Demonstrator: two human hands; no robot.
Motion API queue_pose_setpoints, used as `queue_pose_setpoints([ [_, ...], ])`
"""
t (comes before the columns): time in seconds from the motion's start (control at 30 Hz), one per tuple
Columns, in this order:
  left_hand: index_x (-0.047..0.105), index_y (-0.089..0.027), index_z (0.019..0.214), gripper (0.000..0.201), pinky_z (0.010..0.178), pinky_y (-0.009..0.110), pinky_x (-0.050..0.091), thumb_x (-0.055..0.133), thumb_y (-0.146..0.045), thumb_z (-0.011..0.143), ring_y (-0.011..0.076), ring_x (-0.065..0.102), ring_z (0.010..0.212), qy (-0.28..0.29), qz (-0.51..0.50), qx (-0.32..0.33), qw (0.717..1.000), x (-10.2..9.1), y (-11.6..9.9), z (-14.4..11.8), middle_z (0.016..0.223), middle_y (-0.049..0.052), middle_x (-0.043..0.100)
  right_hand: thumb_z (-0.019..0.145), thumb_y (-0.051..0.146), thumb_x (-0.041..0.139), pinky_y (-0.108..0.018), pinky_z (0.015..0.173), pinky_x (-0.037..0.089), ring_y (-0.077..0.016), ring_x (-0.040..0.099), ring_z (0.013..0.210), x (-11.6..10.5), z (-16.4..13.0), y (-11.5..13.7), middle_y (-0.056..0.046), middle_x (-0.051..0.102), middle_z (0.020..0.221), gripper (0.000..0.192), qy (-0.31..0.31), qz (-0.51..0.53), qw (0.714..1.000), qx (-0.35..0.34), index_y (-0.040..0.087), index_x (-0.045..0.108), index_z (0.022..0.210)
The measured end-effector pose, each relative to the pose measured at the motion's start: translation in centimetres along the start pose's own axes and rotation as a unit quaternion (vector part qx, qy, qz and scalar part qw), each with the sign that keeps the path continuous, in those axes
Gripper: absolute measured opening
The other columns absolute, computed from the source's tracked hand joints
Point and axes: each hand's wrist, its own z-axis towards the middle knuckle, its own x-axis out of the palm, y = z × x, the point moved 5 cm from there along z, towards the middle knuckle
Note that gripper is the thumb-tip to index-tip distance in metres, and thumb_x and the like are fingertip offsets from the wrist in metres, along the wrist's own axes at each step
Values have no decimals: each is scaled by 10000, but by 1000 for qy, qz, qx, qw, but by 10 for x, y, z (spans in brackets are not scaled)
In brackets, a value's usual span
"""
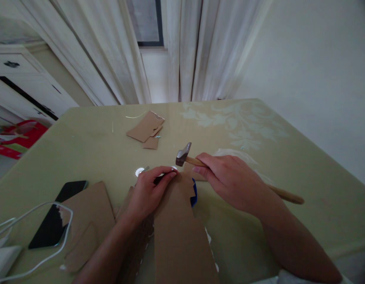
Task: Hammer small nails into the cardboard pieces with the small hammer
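My right hand (229,178) grips a small hammer by its wooden handle (284,194), close behind the metal head (183,154), which hangs just above the table. My left hand (149,191) pinches a thin dark object, hard to make out, at the top edge of a long cardboard strip (179,236) that runs toward me. A blue object (194,193) peeks out from under that strip, between my two hands. A small white round piece (139,172) lies just beyond my left fingers.
Torn cardboard pieces (146,128) lie further back on the green table (289,157). More cardboard (87,213), a black phone (56,219) and a white cable (52,252) sit at the left. White curtains (182,51) and a wall stand behind the table.
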Motion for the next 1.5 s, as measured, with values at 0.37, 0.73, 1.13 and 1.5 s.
queue_pose_setpoints([
  [0.37, 873, -276, 1021, 165, 862, 321, 637, 728, -354, 1016, 223, 829, 915, -12, 13, 17, 1000, 1, 2, -1, 1006, 6, 887, 1190, 376, 491, -360, 674, 196, -213, 629, 735, 1, -2, 0, -58, 746, 858, 285, 0, 3, 1000, -10, 208, 629, 1005],
  [0.73, 867, -274, 1029, 160, 865, 310, 609, 715, -322, 1031, 215, 823, 922, -3, 28, 29, 999, 1, 0, -2, 1026, 2, 887, 1177, 357, 524, -351, 677, 226, -201, 626, 732, -2, -5, 3, -51, 740, 859, 259, -19, 22, 999, -26, 207, 643, 1002],
  [1.13, 838, -261, 980, 127, 804, 294, 536, 724, -262, 1035, 192, 763, 871, -2, 42, 74, 996, 1, -1, -2, 980, 2, 854, 1186, 399, 506, -348, 660, 201, -195, 599, 686, 0, -8, 14, -40, 728, 831, 297, -46, 27, 998, -36, 214, 628, 988],
  [1.5, 846, -265, 988, 141, 814, 303, 547, 716, -269, 1043, 202, 770, 894, -2, 38, 70, 997, 2, 0, -2, 1011, 16, 860, 1188, 390, 497, -344, 661, 210, -193, 608, 691, -2, -10, 17, -37, 742, 855, 281, -64, 45, 996, -39, 218, 636, 1014],
])
